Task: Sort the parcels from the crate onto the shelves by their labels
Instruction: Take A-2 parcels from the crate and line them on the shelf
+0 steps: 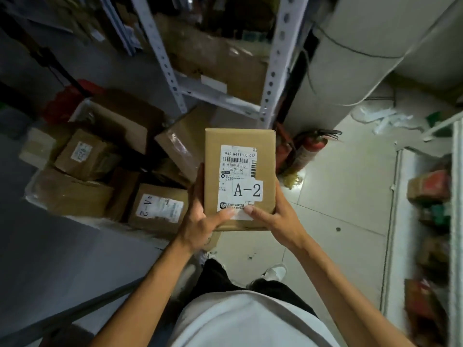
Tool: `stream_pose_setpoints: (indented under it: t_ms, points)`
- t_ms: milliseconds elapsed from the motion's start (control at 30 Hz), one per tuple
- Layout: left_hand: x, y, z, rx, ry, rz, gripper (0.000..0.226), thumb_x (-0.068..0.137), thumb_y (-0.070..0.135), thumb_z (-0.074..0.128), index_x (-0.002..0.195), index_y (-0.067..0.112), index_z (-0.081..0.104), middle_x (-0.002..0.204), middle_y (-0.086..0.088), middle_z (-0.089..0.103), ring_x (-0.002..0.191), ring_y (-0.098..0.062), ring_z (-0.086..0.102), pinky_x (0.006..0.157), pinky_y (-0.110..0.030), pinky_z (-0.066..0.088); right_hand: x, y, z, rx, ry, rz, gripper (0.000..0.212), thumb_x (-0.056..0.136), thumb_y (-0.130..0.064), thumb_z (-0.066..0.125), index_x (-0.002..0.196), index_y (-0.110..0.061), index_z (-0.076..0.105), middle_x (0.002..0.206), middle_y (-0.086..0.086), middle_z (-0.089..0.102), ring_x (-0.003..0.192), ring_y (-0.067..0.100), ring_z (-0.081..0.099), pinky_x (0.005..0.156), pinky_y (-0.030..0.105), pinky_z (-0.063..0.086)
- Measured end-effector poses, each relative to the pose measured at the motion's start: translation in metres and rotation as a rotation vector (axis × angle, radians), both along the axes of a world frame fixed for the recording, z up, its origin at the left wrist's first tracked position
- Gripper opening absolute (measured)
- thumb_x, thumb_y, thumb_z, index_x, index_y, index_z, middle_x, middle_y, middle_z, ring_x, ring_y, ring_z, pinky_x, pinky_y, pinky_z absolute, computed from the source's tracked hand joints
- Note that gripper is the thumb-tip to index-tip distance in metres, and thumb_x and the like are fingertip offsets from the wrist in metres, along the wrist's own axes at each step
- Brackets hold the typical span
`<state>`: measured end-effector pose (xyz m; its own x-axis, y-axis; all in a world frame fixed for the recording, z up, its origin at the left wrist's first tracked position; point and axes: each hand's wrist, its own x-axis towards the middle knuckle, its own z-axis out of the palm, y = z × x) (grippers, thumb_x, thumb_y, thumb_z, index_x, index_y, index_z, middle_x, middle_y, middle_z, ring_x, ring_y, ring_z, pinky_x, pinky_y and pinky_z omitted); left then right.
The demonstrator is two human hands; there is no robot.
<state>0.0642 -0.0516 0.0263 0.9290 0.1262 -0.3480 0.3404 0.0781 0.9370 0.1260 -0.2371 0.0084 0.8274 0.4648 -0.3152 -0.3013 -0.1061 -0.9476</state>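
Holding A-2 parcel (pixel 239 179) | left grip (pixel 200 221) clamped on it | right grip (pixel 278 219) clamped too

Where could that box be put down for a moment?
The pale tiled floor is bare between the fire extinguishers and the white frame on the right. The crate on the left is crowded with parcels, and the grey shelf ahead already holds boxes. Both hands grip the A-2 parcel.
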Motion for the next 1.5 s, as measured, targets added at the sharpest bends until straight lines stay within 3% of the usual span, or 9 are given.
stream_pose_setpoints:
  t_ms: [233,400,533,633,800,967,1133,1333,1500]
  points:
    - [0.045,-0.154,0.008,-0.058,-0.046,-0.407,0.082,0.076,0.012,0.072,0.148,0.019,0.033,0.129,-0.002,0.067,0.117,-0.020,0.065,0.084,-0.024,0.056,-0.024,-0.161,0.016,-0.019,-0.065,-0.376,0.088,0.082,-0.019,0.078,0.152,-0.028,0.025,0.126,-0.016,0.066,0.118,0.013,0.065,0.092,0.036,0.058]
    - [0.083,-0.283,0.021,-0.046,-0.129,-0.792,0.111,0.074,0.021,0.077,0.157,0.039,0.005,0.136,0.010,0.060,0.122,-0.014,0.062,0.092,-0.036,0.057,-0.059,-0.276,0.033,-0.098,-0.112,-0.759,0.083,0.076,-0.027,0.080,0.146,-0.026,0.035,0.121,-0.013,0.069,0.111,0.010,0.068,0.088,0.029,0.058]
    - [0.097,-0.371,0.033,-0.097,-0.141,-1.031,0.117,0.068,0.026,0.079,0.158,0.033,0.006,0.137,0.006,0.061,0.122,-0.018,0.062,0.089,-0.035,0.057,-0.090,-0.339,0.043,-0.128,-0.107,-1.010,0.080,0.072,-0.041,0.080,0.142,-0.027,0.042,0.124,-0.005,0.070,0.112,0.015,0.068,0.094,0.040,0.057]
    - [0.103,-0.419,0.038,-0.123,-0.154,-1.185,0.113,0.071,0.022,0.079,0.158,0.032,0.008,0.133,0.012,0.062,0.120,-0.012,0.062,0.089,-0.032,0.057,-0.105,-0.367,0.051,-0.136,-0.085,-1.171,0.067,0.078,-0.039,0.074,0.138,-0.021,0.051,0.123,-0.004,0.071,0.111,0.016,0.069,0.092,0.033,0.055]
    - [0.122,-0.479,0.036,-0.128,-0.161,-1.450,0.107,0.072,0.033,0.079,0.154,0.048,0.012,0.133,0.010,0.062,0.118,-0.029,0.063,0.094,-0.066,0.049,-0.116,-0.389,0.050,-0.170,-0.044,-1.394,0.055,0.081,-0.045,0.071,0.132,-0.027,0.060,0.121,-0.007,0.072,0.112,0.015,0.068,0.101,0.045,0.052]
    - [0.138,-0.533,0.038,-0.155,-0.099,-1.664,0.105,0.079,0.014,0.073,0.157,0.035,0.008,0.138,-0.002,0.059,0.119,-0.022,0.063,0.094,-0.043,0.056,-0.116,-0.407,0.054,-0.249,-0.061,-1.591,0.056,0.079,-0.047,0.074,0.131,-0.035,0.058,0.124,-0.009,0.070,0.114,0.014,0.067,0.101,0.047,0.052]
    - [0.148,-0.578,0.039,-0.165,-0.071,-1.879,0.088,0.086,-0.001,0.070,0.152,0.032,0.022,0.131,0.003,0.065,0.118,-0.023,0.064,0.087,-0.040,0.058,-0.117,-0.417,0.065,-0.422,-0.139,-1.755,0.065,0.079,-0.029,0.077,0.136,-0.017,0.049,0.125,-0.006,0.069,0.112,0.010,0.067,0.087,0.022,0.055]
    - [0.137,-0.641,0.029,-0.171,-0.052,-1.997,0.078,0.087,-0.002,0.065,0.150,0.023,0.026,0.135,-0.004,0.062,0.122,-0.028,0.061,0.088,-0.037,0.057,-0.136,-0.462,0.059,-0.568,-0.112,-1.829,0.077,0.075,-0.032,0.083,0.141,-0.026,0.043,0.133,0.000,0.061,0.121,0.016,0.061,0.095,0.043,0.055]
    - [0.114,-0.700,0.021,-0.196,-0.003,-2.055,0.086,0.084,-0.009,0.063,0.150,0.025,0.021,0.136,-0.005,0.061,0.122,-0.029,0.061,0.084,-0.040,0.058,-0.156,-0.509,0.056,-0.555,-0.026,-1.831,0.085,0.070,-0.036,0.083,0.140,-0.033,0.037,0.131,-0.013,0.063,0.117,0.005,0.062,0.096,0.036,0.055]
